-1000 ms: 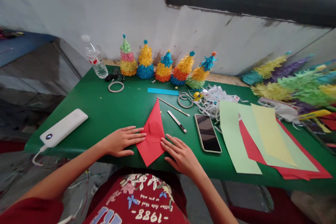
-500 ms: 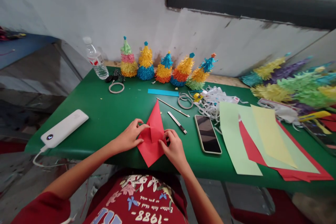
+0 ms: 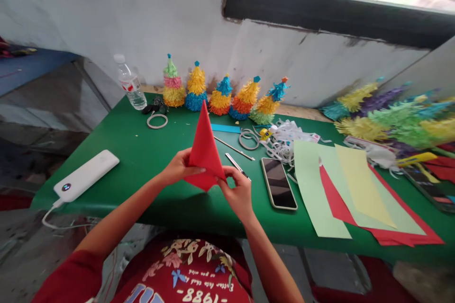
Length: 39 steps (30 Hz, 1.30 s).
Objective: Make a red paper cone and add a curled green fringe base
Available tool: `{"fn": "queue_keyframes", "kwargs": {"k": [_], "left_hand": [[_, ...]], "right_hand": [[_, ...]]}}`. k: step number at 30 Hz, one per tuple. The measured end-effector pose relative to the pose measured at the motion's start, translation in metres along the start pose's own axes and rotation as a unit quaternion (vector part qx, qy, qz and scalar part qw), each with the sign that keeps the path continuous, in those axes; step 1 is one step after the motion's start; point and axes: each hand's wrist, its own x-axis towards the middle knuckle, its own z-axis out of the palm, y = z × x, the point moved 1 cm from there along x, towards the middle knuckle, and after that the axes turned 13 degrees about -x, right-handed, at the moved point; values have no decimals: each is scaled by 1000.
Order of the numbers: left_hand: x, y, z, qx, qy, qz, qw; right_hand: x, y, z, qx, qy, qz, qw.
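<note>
- Left hand (image 3: 179,168): I see the thumb across the front of the red paper (image 3: 205,149), other fingers mostly hidden behind; gripping its left side.
- Right hand (image 3: 237,195): fingers closed on the lower right corner; fingertips partly hidden, exact grip hard to tell.
- The paper hides the left end of the blue strip (image 3: 227,129); lower end of the cutter (image 3: 235,163) is beside the right hand, partly covered.
- Stack at the desk's right end is cut off by the frame; can't sort out the items there.
- Red paper: folded, tall narrow peak pointing up, wider below, lower point downward; smooth, plain red. Back folds out of my view.
- Location: held up over the front middle of the desk (image 3: 131,151), left of the phone (image 3: 279,183).
</note>
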Motion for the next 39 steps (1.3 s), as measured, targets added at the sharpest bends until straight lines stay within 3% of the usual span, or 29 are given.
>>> {"fn": "queue_keyframes", "kwargs": {"k": [2,5,8,11,14,18,23,29,35,39], "left_hand": [[-1,12,-2,57,-74,72,993],[-7,13,-7,197,-169,181,949],[-16,-8,-12,359,-211,210,885],[-27,-34,-17,434,-226,220,844],[-37,-48,-23,449,-206,230,838],[-39,-47,-31,450,-152,200,857],[-25,-41,-34,442,-61,107,888],[-10,-47,-31,455,21,10,890],[-15,-48,-36,498,94,-1,862],[-15,-43,-43,505,106,-40,856]], "right_hand": [[4,-6,-4,-48,28,-60,997],[3,1,-1,-137,33,-156,978],[-7,20,11,-226,-14,-211,951],[-19,37,22,-277,-67,-225,932],[-27,43,25,-277,-93,-230,928],[-28,41,21,-256,-100,-210,938],[-16,44,23,-238,-80,-87,964],[-5,55,33,-238,-62,44,968],[-9,57,34,-278,-22,17,960],[-11,61,28,-318,-7,-23,948]]}}
